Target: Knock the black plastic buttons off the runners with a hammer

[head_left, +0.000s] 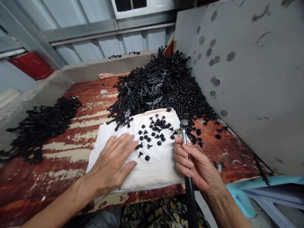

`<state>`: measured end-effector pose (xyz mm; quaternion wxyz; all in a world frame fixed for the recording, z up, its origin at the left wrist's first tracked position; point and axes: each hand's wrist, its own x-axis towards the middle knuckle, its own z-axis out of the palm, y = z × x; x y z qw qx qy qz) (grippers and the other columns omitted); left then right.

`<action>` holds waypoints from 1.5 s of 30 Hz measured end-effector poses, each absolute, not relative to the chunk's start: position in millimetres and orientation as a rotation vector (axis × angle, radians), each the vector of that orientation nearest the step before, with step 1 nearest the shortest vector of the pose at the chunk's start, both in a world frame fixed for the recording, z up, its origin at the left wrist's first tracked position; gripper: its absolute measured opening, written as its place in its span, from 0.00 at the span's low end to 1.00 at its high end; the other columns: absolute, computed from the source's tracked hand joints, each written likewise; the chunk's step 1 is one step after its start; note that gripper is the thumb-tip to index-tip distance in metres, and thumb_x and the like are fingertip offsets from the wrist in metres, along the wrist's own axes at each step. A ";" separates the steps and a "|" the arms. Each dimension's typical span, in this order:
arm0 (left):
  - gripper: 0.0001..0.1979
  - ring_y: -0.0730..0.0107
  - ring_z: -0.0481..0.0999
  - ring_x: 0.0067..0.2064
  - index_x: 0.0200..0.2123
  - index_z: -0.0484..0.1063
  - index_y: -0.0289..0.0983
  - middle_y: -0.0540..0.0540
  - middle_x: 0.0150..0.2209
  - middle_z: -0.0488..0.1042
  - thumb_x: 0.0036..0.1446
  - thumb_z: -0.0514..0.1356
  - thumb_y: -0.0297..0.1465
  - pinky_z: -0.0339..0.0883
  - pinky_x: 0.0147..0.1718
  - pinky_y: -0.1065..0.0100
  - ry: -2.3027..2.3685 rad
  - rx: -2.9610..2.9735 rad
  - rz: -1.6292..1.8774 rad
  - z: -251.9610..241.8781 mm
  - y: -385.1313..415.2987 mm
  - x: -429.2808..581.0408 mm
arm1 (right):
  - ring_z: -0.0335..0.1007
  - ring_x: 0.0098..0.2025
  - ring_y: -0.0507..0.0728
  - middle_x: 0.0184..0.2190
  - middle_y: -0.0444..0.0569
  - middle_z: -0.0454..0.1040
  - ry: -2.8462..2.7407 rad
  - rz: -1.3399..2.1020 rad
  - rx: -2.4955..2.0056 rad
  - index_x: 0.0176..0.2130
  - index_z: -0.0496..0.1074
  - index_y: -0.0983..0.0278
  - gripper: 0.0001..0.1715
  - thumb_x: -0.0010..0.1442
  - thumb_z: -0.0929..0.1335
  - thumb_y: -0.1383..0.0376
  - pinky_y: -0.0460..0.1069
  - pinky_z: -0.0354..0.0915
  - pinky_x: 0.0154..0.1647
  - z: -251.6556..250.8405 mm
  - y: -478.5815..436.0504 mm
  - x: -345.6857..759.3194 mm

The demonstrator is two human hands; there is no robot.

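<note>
My left hand (112, 164) lies flat on a folded white cloth (163, 171), its fingers spread and holding nothing. Several small black plastic pieces (154, 134), mushroom-shaped with short stems, are scattered on the cloth just beyond those fingertips. My right hand (196, 161) grips a steel-shafted tool (184, 134) upright at the cloth's right edge. The tool has a round dark head on top and a long black handle (189, 193) reaching down past my hand. Behind the cloth rises a large heap of black plastic parts (156, 85), which touches the cloth's far edge.
A second black heap (40, 126) lies on the left of the worn red-painted wooden tabletop (47, 180). A dented grey board (247, 79) stands along the right side, and a low concrete wall (106, 65) runs behind. A pale blue plastic stool (268, 193) sits at lower right.
</note>
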<state>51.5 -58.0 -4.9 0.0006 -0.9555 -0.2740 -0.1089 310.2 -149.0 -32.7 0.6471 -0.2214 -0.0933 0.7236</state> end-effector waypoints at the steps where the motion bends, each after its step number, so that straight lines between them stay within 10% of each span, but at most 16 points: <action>1: 0.24 0.50 0.58 0.67 0.62 0.63 0.37 0.36 0.66 0.62 0.66 0.48 0.37 0.49 0.63 0.43 -0.844 -3.013 -0.296 -1.9 -53.1 67.3 | 0.49 0.16 0.42 0.21 0.35 0.60 -0.218 1.645 -0.504 0.39 0.73 0.65 0.12 0.54 0.75 0.68 0.36 0.55 0.12 -32.7 -148.8 310.1; 45: 0.42 0.38 0.41 0.71 0.68 0.50 0.30 0.30 0.71 0.47 0.62 0.43 0.55 0.38 0.61 0.31 -0.811 -3.017 -0.048 2.1 -6.7 139.0 | 0.42 0.16 0.43 0.21 0.35 0.58 -0.200 1.639 -0.500 0.38 0.76 0.65 0.09 0.55 0.74 0.68 0.36 0.54 0.12 -29.8 -150.7 310.3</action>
